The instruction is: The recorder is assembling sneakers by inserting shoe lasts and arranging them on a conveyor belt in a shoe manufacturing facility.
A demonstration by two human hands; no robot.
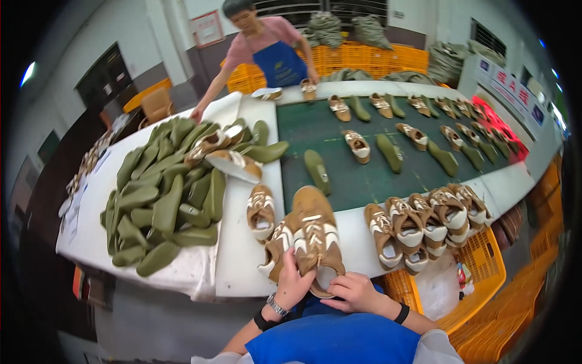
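Observation:
A brown sneaker (pixel 315 233) with white stripes and laces is in front of me at the table's near edge, toe pointing away. My left hand (pixel 294 283) is closed on its left side by the opening. With bent fingers, my right hand (pixel 354 292) grips the heel end, partly hiding it. Just left of it, a second brown sneaker (pixel 279 246) lies partly covered by the held one and my left hand. Another sneaker (pixel 260 209) stands a little farther out. To the left is a large heap of green shoe lasts (pixel 163 209).
A green conveyor belt (pixel 364 182) carries sneakers and lasts in rows. Stacked sneakers (pixel 418 227) line the near right edge, above an orange crate (pixel 485 261). Across the table, a person in a blue apron (pixel 279 64) reaches toward the heap. Orange crates (pixel 357 59) and sacks stand behind.

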